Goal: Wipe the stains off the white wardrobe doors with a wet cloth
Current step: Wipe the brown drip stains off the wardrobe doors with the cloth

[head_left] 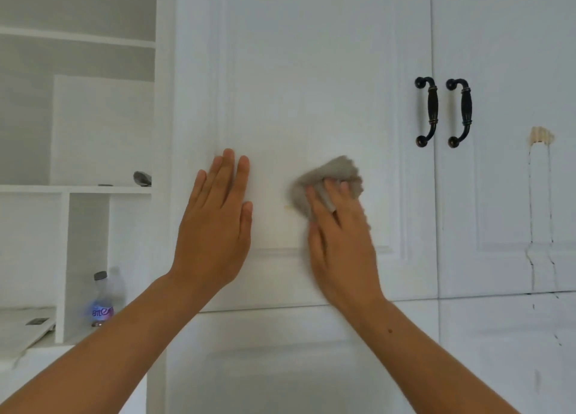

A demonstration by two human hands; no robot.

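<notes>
At the far left, the open shelves [78, 189] hold a small grey object [142, 178] on the upper board. A capped plastic bottle [103, 301] stands in the lower compartment. It is too blurred to tell what is in it.

The left hand [215, 226] lies flat on the left door [311, 70] with straight fingers pointing to 12 o'clock. Its grip is wide and holds nothing, and it seems only to brace.

A faint yellowish spot [286, 207] sits on the panel between the two hands. It is just beside the left edge of the cloth [330, 176], at about 8 o'clock from the cloth's middle.

The right hand [339, 242] presses the bunched grey cloth against the door. Its grip is narrow, with a fold of cloth caught between two fingers, and the hand is motion-blurred. This hand is the nearer one to the spot. As I judge it, the coming stroke need only go a short way toward 9 o'clock.

Further right, two dark handles [427, 111] stand upright side by side across the seam between the doors.

On the right door [505, 55] a tan smear [541, 135] sits at about 2 o'clock from the cloth, well apart from it. Thin dark drip lines [530, 195] trail from the smear toward 6 o'clock, their long axis vertical. That mark looks untouched. It likely calls for the cloth hand to cross past the handles and stroke along the drips from 12 to 6.
</notes>
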